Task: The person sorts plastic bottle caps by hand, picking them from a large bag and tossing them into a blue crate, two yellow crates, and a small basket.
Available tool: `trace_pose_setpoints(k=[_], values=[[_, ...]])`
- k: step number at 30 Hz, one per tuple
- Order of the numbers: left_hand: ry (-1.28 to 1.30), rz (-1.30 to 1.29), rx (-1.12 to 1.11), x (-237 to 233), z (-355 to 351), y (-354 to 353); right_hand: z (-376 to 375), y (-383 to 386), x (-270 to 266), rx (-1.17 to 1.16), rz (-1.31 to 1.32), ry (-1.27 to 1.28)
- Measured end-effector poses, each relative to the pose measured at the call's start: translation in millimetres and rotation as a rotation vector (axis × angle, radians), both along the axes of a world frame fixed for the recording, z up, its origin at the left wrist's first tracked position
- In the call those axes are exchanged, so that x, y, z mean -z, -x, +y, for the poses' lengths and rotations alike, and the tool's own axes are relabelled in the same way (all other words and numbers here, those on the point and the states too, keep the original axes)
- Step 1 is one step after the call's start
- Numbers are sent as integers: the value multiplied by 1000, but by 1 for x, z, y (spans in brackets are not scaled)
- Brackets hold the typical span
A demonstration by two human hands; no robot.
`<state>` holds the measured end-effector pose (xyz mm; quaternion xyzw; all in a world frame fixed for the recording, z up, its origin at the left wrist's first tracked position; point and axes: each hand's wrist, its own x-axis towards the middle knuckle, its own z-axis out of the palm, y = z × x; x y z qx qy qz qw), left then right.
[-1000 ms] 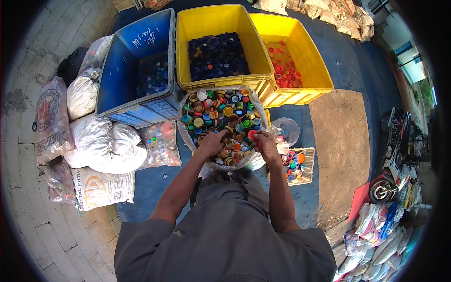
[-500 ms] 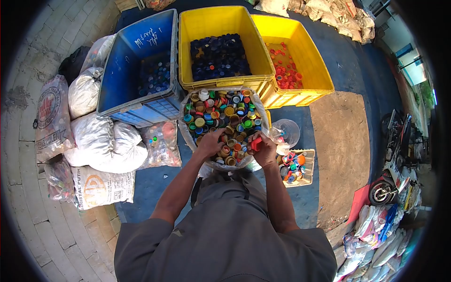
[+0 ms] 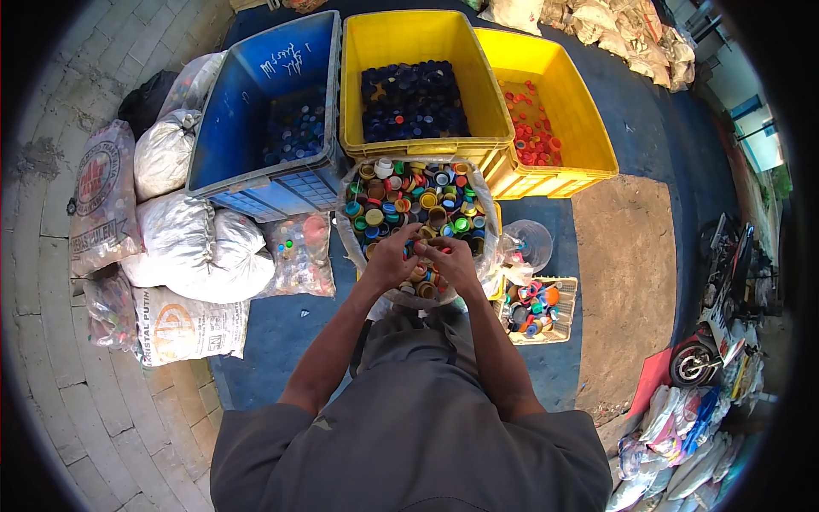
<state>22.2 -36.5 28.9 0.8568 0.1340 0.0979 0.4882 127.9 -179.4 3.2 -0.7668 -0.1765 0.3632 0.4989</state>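
A plastic-lined container [image 3: 348,230] full of mixed coloured bottle caps [image 3: 401,189] stands in front of me. Over its near half, my left hand [image 3: 392,258] and my right hand [image 3: 455,260] meet at the fingertips. Both hands have their fingers closed around something too small to make out. Behind the container are a blue crate [image 3: 256,85] with bluish caps, a yellow crate [image 3: 426,38] with dark blue caps and a second yellow crate [image 3: 546,72] with red caps.
Filled sacks [image 3: 192,243] and a bag of caps [image 3: 300,256] lie at left. To the right are a clear round tub [image 3: 531,246] and a small basket [image 3: 567,316] of mixed items. Farther right stand a motorcycle [image 3: 695,363] and more bags [image 3: 674,444].
My right hand has moved left to meet my left hand, and the red cap it held no longer shows there. The whole view has shifted slightly.
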Motion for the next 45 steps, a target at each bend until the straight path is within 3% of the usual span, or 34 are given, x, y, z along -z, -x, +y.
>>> trace_pose_setpoints(k=[2,5,7,10,14,16,19,23,32,35,38,45], values=[[33,35,-25,-2,1,2,-3,-2,-5,57,206,-52],[102,48,-56,-1,2,5,-2,5,-18,284,275,-225],[193,11,-83,6,0,7,0,8,-5,347,46,-236],[324,-107,-125,19,-4,7,-11,3,-11,250,91,-171],[286,-98,-156,12,-8,9,-16,5,-21,74,137,-133],[249,-21,-163,1,-8,10,-14,8,-26,71,151,-128],[71,-163,-119,3,-10,9,-10,12,-20,78,77,-120],[36,-206,-116,3,-11,8,-2,22,-14,175,-105,-253],[-12,-103,-57,-13,-13,11,0,18,-28,10,-142,-81],[57,-136,-56,-12,-13,10,0,16,-18,39,-48,-169],[129,-191,-53,-7,-14,7,-2,14,-32,81,250,-180],[370,-127,-33,-13,-12,5,-2,16,-17,178,620,-510]])
